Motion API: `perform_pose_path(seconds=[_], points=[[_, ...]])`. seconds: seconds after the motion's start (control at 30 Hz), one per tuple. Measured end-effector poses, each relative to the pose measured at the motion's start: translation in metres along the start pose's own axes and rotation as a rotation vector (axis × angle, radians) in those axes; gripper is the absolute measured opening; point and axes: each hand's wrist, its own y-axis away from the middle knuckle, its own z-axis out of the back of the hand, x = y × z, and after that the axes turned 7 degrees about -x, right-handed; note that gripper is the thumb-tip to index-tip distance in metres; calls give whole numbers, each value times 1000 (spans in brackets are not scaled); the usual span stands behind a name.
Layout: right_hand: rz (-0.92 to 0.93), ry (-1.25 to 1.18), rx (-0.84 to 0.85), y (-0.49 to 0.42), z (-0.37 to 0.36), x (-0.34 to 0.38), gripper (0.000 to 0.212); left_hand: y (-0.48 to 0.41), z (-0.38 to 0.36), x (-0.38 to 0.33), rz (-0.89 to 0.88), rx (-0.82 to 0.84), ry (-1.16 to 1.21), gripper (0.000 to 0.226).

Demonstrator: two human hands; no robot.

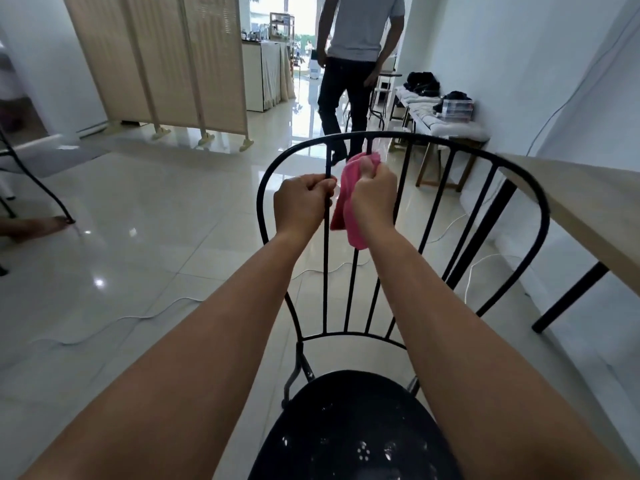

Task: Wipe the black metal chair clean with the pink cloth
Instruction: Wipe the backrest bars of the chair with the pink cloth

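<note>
**Chair back spindle wiped with pink cloth**

The black metal chair (408, 237) is seen from above its round seat, low centre, with the curved spindle back facing away. One thin upright spindle, second from the left, is gripped by the left hand (302, 202), fingers curled tight around it. The pink cloth (346, 202) is bunched in the right hand (372, 195), fist closed on it, pressed against the next spindle just right of the left hand; a loose end of the cloth hangs below the fist. Both forearms are extended over the seat. A wooden table (588, 199) is placed just right of the chair. A standing person (353, 57) is seen beyond the chair back, on the glossy tiled floor (156, 220). A folding screen (156, 57) stands at the upper left.
</note>
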Motion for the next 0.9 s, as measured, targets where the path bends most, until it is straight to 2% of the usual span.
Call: perform_pose_path(seconds=[0.1, 0.2, 0.33, 0.47, 0.53, 0.6, 0.73, 0.83, 0.9], points=[[86, 47, -15, 17, 1, -46, 27, -2, -2, 4, -12, 1, 18, 13], [91, 77, 19, 49, 6, -108, 24, -3, -3, 7, -15, 0, 39, 10], [17, 167, 65, 93, 17, -179, 11, -4, -4, 8, -1, -11, 68, 10], [-145, 315, 241, 115, 39, -212, 14, -2, -2, 3, 3, 5, 59, 9], [-214, 373, 316, 108, 46, -204, 17, -1, 0, 0, 14, 18, 53, 12], [-146, 384, 324, 93, 47, -177, 21, -2, 2, -2, 27, 34, 52, 11], [92, 195, 169, 25, 29, -68, 32, -2, 3, -3, 33, 59, 56, 7], [109, 121, 109, -21, 12, -4, 35, -2, 2, -1, 37, 56, 71, 8], [125, 89, 67, -21, 3, 0, 31, -3, 1, 1, 35, 47, 74, 10]])
